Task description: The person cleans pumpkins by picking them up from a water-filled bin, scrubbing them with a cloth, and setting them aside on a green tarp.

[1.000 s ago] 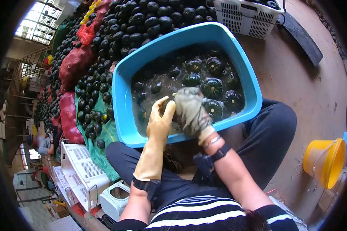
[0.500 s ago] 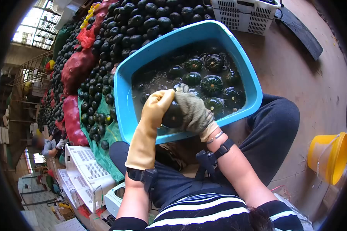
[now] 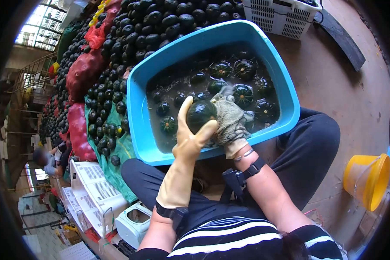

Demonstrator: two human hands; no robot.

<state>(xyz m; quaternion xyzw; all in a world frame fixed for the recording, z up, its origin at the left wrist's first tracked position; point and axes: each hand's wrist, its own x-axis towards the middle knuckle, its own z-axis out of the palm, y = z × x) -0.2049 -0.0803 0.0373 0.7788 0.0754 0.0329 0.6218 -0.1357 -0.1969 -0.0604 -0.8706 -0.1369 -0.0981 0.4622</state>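
A dark green squash (image 3: 201, 116) is held above the water at the near side of a blue tub (image 3: 136, 125). My left hand (image 3: 190, 138), in a cream rubber glove, cups it from the left and below with thumb and fingers spread around it. Against the squash's right side lies a wet grey-green cloth (image 3: 231, 119), wrapped over my right hand (image 3: 233, 130), whose fingers are hidden under it. Several other dark green squashes (image 3: 243, 95) float in the murky water beyond and around my hands.
Dark squashes (image 3: 154, 37) are heaped behind and left of the tub, beside red net sacks (image 3: 83, 73). White crates (image 3: 100, 186) stand at lower left, another crate (image 3: 281, 18) at the top. A yellow bucket (image 3: 368, 180) is at right. A person (image 3: 50, 162) sits far left.
My left hand has turned and opened wider around the squash, which now shows more of its face. The cloth has shifted slightly right with my right hand.
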